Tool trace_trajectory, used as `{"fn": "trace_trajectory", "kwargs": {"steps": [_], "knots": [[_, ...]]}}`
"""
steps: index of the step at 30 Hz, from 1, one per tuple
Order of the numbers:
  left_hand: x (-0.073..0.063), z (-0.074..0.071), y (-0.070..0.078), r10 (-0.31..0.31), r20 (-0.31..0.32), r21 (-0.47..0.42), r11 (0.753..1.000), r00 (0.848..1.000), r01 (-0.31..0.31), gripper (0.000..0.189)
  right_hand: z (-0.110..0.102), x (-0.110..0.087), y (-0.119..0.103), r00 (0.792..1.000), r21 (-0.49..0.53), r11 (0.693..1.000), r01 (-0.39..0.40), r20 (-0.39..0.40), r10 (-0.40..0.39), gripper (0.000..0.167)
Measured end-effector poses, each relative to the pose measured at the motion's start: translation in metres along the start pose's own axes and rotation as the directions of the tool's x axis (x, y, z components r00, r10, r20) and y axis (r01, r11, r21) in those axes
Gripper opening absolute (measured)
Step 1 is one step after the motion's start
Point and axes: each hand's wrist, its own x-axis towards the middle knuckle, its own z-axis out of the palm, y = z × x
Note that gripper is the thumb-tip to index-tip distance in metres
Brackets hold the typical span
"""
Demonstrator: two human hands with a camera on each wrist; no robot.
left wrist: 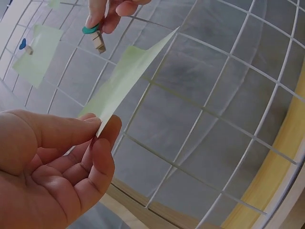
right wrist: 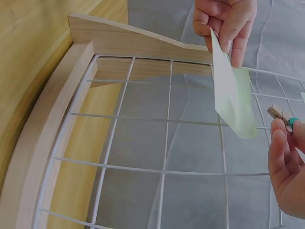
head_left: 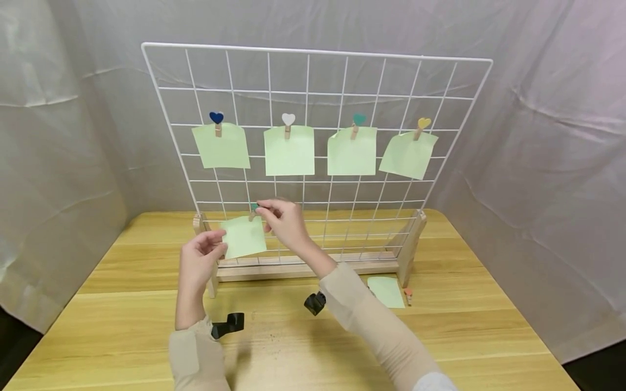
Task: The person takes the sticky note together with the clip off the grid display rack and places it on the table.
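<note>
My left hand pinches a pale green paper note by its left edge, in front of the lower left of a white wire grid. With thumb and finger my right hand pinches a small wooden clothespin topped by a teal heart. In both wrist views the clothespin is apart from the note, just beyond its upper edge. Higher on the grid, several green notes hang in a row, among them one under a blue heart clothespin and one under a yellow heart clothespin.
A wooden stand holds the grid upright on the wooden table. Near its right foot lie another green note and an orange-topped clothespin. Black straps show at the wrists. Grey cloth hangs behind.
</note>
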Motion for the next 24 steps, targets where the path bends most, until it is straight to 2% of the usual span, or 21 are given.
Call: {"fn": "trace_trajectory", "kwargs": {"steps": [9, 17, 24], "knots": [[-0.002, 0.004, -0.007, -0.031, 0.027, 0.009, 0.999, 0.999, 0.031, 0.024, -0.009, -0.011, 0.007, 0.997, 0.091, 0.993, -0.071, 0.0, 0.071, 0.021], [-0.006, 0.007, -0.007, -0.025, 0.055, 0.022, 0.999, 0.998, 0.024, 0.022, -0.02, -0.021, -0.012, 0.993, 0.12, 0.986, -0.119, 0.014, 0.119, 0.017], [-0.008, 0.009, -0.01, -0.039, 0.083, 0.034, 0.999, 0.996, 0.036, 0.022, -0.025, -0.03, -0.006, 0.988, 0.156, 0.976, -0.151, -0.003, 0.153, 0.013]]}}
